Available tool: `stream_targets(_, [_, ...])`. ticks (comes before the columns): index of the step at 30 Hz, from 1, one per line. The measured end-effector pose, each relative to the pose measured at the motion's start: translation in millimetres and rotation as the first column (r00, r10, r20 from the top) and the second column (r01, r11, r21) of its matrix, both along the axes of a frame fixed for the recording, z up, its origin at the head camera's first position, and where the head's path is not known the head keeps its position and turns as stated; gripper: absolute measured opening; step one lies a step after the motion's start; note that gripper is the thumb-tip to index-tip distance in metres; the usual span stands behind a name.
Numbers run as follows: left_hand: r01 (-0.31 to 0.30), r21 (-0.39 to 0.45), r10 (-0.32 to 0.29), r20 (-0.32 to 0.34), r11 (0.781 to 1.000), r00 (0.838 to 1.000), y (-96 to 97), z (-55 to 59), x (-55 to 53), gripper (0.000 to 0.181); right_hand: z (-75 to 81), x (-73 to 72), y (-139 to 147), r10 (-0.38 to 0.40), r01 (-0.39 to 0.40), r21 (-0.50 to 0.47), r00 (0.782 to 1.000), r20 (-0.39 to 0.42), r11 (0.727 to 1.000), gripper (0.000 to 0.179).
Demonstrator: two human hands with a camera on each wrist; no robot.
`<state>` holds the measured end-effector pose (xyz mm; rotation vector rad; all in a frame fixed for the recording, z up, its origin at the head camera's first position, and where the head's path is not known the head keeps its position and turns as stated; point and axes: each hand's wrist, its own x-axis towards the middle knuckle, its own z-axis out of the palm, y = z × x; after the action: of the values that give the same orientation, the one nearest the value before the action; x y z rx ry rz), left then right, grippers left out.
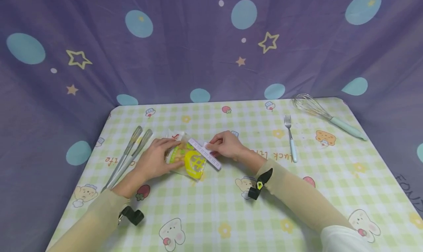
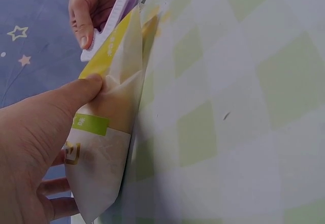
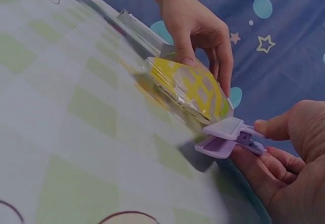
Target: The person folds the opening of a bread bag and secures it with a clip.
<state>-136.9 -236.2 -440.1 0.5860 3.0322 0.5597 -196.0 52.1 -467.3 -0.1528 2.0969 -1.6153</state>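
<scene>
A snack bag (image 1: 195, 165) with yellow and green print and clear edges lies on the table in front of me. My left hand (image 1: 154, 160) grips it, the thumb on its near face in the left wrist view and the other fingers behind. In my right hand (image 1: 228, 145) a lilac bag clip (image 1: 211, 159) is pinched by its handles between thumb and fingers. The right wrist view shows the two long bars of the clip (image 3: 223, 136) spread apart, right at the end of the bag (image 3: 195, 89).
Metal tongs (image 1: 134, 149) lie on the left, partly behind my left forearm. On the right are a fork (image 1: 292, 145) with a pale blue handle and a whisk (image 1: 345, 127) with a mint handle. A purple patterned curtain (image 1: 185, 61) hangs behind the checked tabletop (image 1: 205, 215).
</scene>
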Motion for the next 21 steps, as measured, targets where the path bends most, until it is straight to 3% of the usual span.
stream_targets(11, [0.0, 0.005, 0.0, 0.004, 1.0, 1.0, 2.0, 0.0, -1.9, 0.075, -0.8, -7.2, -6, 0.012, -0.012, 0.011, 0.999, -0.043, 1.0, 0.019])
stream_targets(21, [-0.001, 0.003, 0.001, 0.003, 1.0, 1.0, 1.5, 1.3, -0.4, 0.075, 0.1, -11.6, -13, 0.004, -0.005, -0.02, 1.0, -0.03, 1.0, 0.019])
